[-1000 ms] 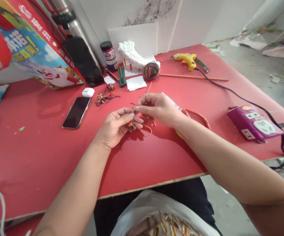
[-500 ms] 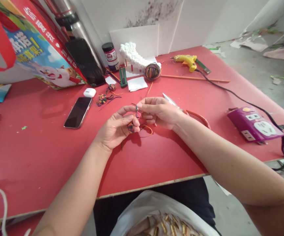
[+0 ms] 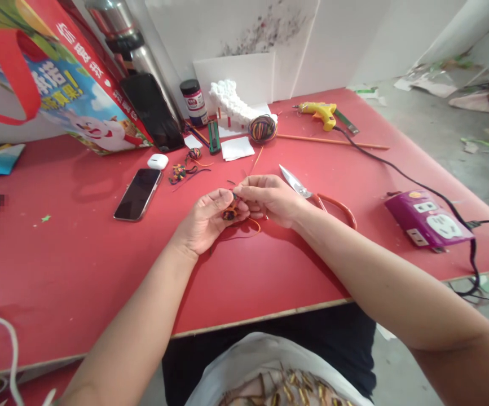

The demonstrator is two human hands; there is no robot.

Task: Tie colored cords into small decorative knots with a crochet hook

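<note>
My left hand (image 3: 207, 220) rests low over the red table (image 3: 100, 265) and pinches a small knot of multicoloured cord (image 3: 229, 213) between thumb and fingers. My right hand (image 3: 269, 197) meets it from the right, its fingertips pinched on the free end of the same cord just above the knot. A loose orange loop of cord (image 3: 250, 225) trails on the table under both hands. Scissors with orange handles (image 3: 318, 197) lie just behind my right wrist.
A phone (image 3: 138, 193), a white earbud case (image 3: 157, 161), two finished cord knots (image 3: 183, 167) and a ball of cord (image 3: 262, 128) lie behind. A yellow glue gun (image 3: 321, 111), a purple power strip (image 3: 428, 220) with cable, a printed bag (image 3: 58, 84) and a jar (image 3: 192, 101) stand around.
Both hands have sunk closer to the table and drawn together over the knot. The right hand's pinch has moved down from above the left fingers to beside them.
</note>
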